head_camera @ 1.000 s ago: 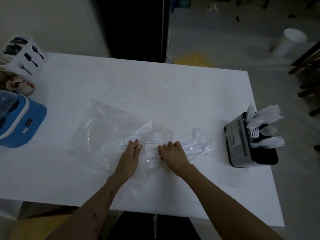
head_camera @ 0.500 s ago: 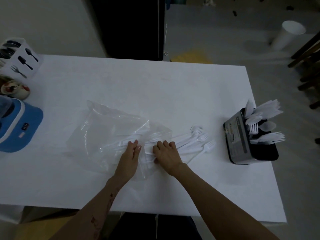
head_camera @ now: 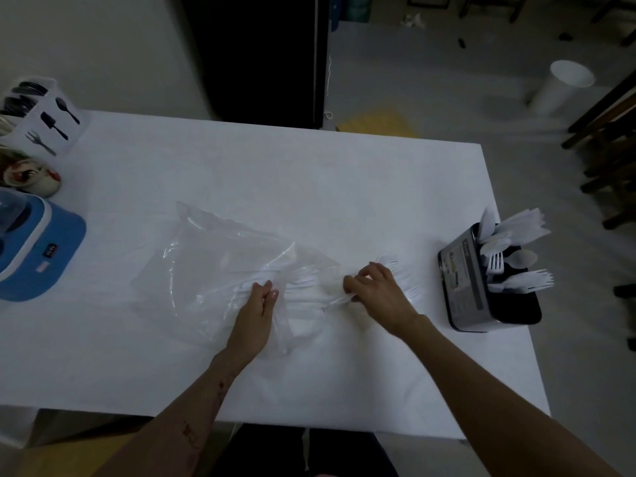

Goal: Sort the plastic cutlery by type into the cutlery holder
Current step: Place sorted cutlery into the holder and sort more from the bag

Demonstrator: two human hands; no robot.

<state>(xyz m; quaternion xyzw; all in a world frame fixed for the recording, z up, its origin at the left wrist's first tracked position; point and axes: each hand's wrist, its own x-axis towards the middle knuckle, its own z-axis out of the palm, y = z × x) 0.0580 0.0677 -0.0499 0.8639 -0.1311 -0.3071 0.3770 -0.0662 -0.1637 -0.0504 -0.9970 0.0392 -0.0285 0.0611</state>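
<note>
Head view. The white table (head_camera: 309, 173) spans most of the frame; its far edge meets a dark doorway, its right edge drops to grey floor, and its near edge crosses above my forearms. The widest bare stretch lies across the far half, with a narrower bare band between my hands and the near edge. My left hand (head_camera: 253, 320) lies flat on the clear plastic bag (head_camera: 213, 266), fingers straight and pressed together, holding the film down. My right hand (head_camera: 378, 294) is curled, its fingertips (head_camera: 347, 282) pinching the handles of the white plastic cutlery (head_camera: 389, 261) that fans out from the bag's mouth; fork tines show just beyond my knuckles. More white pieces remain inside the bag, between my two hands. The cutlery holder (head_camera: 461, 280) stands near the right edge of the table, well apart from my right hand, already holding upright white forks, spoons and knives; a label covers its side, but the print is too small to read. At the far left corner stands a white caddy (head_camera: 51, 122) printed with black spoon, spatula and fork pictures, with a patterned cup (head_camera: 31, 179) and a blue appliance (head_camera: 38, 249) beside it, the latter bearing a small unreadable display.
</note>
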